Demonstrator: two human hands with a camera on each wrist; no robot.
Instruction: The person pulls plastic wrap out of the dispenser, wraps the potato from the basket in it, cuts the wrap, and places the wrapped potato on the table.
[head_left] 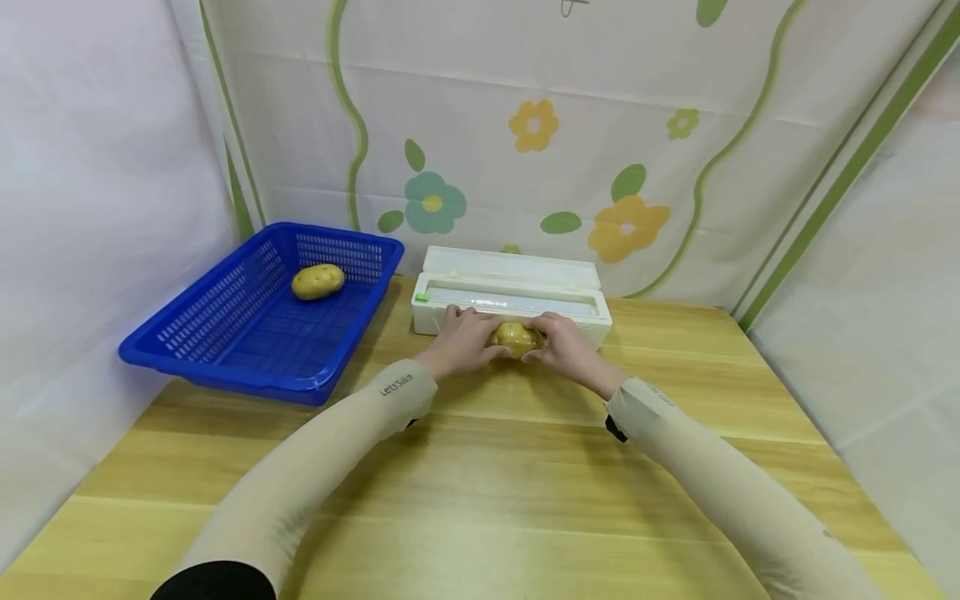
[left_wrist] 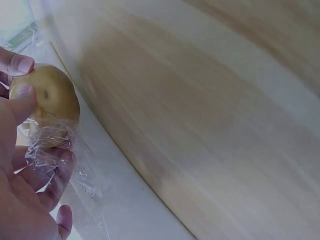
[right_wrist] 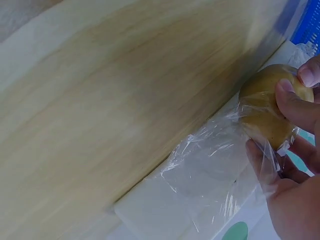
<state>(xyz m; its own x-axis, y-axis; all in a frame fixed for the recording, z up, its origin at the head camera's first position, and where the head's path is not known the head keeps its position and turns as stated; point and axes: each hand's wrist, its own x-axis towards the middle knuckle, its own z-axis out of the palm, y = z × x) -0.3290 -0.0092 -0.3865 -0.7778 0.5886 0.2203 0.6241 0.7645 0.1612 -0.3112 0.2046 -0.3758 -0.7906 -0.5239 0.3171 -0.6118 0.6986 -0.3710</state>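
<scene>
Potato (head_left: 515,338) partly covered in film (right_wrist: 200,167), held between left hand (head_left: 465,340) and right hand (head_left: 566,347).
Yellow-brown, rounded and glossy, with a small dark spot, the potato is at the front of the box (head_left: 442,317). The film is clear, thin and creased, bunched against it and spreading loose alongside. The box is white, long and low, its lid open.

Long, beige fabric left sleeve (head_left: 322,458), over the pale-yellow wood-grain tabletop (head_left: 487,508), on the side toward its left edge: dark printed lettering (head_left: 396,385) close to the wrist end, on the upward face, slanting along the arm. Begins "LetsS", capital L and capital S, run together; last letters too blurred to settle. Matching beige fabric right sleeve (head_left: 720,475), toward the tabletop's right edge: small, faint grey print (head_left: 660,394) near the wrist end, too pale to read.
</scene>
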